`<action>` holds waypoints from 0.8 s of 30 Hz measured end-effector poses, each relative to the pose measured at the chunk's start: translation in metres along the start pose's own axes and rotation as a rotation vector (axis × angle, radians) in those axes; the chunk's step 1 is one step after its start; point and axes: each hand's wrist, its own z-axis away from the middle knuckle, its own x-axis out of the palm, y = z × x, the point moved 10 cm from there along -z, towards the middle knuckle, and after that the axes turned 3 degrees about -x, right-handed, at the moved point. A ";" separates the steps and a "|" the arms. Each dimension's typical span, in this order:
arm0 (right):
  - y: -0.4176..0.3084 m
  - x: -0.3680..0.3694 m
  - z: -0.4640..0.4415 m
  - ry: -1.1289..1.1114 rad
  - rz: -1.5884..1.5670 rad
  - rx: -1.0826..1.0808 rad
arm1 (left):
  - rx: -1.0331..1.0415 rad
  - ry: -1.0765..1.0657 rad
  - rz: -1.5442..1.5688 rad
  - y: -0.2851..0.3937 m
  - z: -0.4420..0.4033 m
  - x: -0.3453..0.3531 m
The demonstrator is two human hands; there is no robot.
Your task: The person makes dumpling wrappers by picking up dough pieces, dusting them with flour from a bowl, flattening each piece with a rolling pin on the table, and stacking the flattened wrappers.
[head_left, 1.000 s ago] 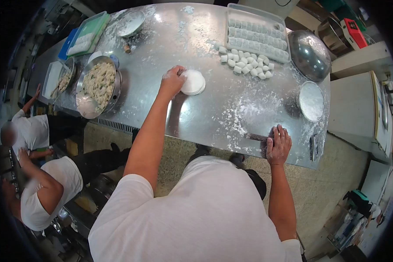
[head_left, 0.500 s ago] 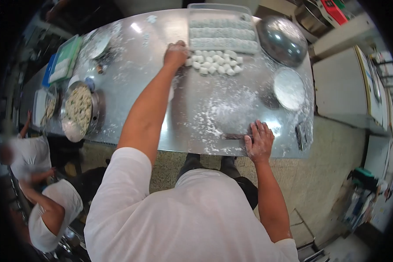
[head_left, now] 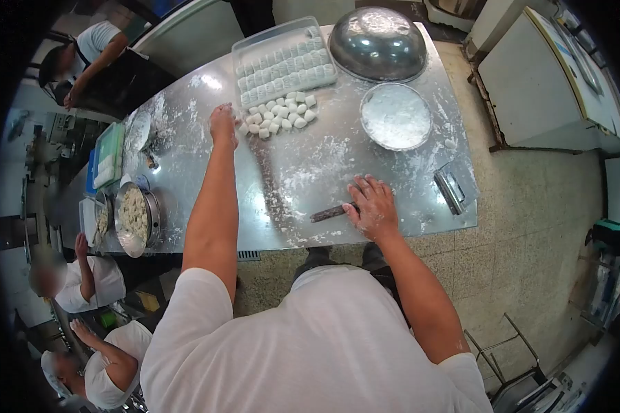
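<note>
My left hand (head_left: pixel 223 126) reaches to the far part of the floury metal table, just left of a cluster of small white dough pieces (head_left: pixel 280 115). Its fingers are curled together; whatever they may hold is hidden. Near the front edge, my right hand (head_left: pixel 373 208) lies palm down with fingers stretched over one end of a short dark rolling pin (head_left: pixel 327 214). The pin's other end sticks out to the left. Behind the loose pieces stands a clear plastic tray (head_left: pixel 238 49) with rows of floured dough pieces (head_left: pixel 282 63).
At the right are a bowl of white flour (head_left: pixel 396 115), an upturned metal bowl (head_left: pixel 379 43) and a metal scraper (head_left: pixel 450 191). A pan of filling (head_left: pixel 135 213) and a green-edged container (head_left: pixel 108 155) stand left. Several co-workers, including a person (head_left: pixel 93 282), are at the left.
The camera view has shifted and turned, bringing more of the left-hand co-workers into sight. My left hand stays beside the dough pieces; my right hand remains over the rolling pin.
</note>
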 end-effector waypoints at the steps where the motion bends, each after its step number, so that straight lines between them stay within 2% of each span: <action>1: 0.002 -0.001 -0.001 -0.001 -0.026 -0.017 | -0.044 0.025 0.164 0.001 0.011 0.009; 2: 0.002 -0.002 0.000 -0.006 -0.053 -0.037 | -0.044 0.029 0.159 0.005 0.023 0.020; 5: 0.000 -0.005 -0.001 0.012 -0.062 -0.057 | 0.110 -0.531 -0.109 0.061 0.111 0.127; 6: 0.000 -0.006 -0.002 0.011 -0.068 -0.066 | 0.150 -0.641 -0.143 0.073 0.140 0.159; 8: 0.001 -0.007 -0.001 0.033 -0.076 -0.082 | 0.263 -0.799 -0.412 0.080 0.188 0.220; 9: 0.002 -0.006 -0.001 0.033 -0.078 -0.088 | 0.410 -0.892 -0.503 0.084 0.212 0.251; 10: 0.002 -0.007 0.000 0.063 -0.086 -0.101 | 0.713 -0.821 -0.725 0.093 0.236 0.272; 11: 0.002 -0.008 0.002 0.094 -0.095 -0.113 | 0.903 -0.888 -0.832 0.086 0.256 0.297; 12: 0.002 -0.007 0.002 0.096 -0.099 -0.119 | 0.841 -0.953 -0.916 0.068 0.266 0.315; 13: 0.002 -0.008 0.003 0.113 -0.113 -0.117 | 0.947 -0.999 -1.103 0.022 0.262 0.340; 14: 0.003 -0.010 0.003 0.130 -0.126 -0.115 | 0.924 -0.980 -1.219 0.003 0.264 0.350; 18: 0.003 -0.010 0.005 0.120 -0.162 -0.115 | 0.822 -0.995 -1.555 -0.003 0.269 0.362; 19: 0.003 -0.010 0.006 0.124 -0.159 -0.112 | 0.818 -0.991 -1.557 0.004 0.270 0.360; 21: 0.004 -0.012 0.004 0.138 -0.153 -0.116 | 0.752 -0.988 -1.264 0.036 0.268 0.362; 22: 0.004 -0.010 0.004 0.105 -0.143 -0.104 | 0.756 -0.984 -1.266 0.043 0.270 0.362; 24: 0.002 -0.006 0.002 0.069 -0.136 -0.099 | 0.720 -0.883 -0.990 0.064 0.272 0.353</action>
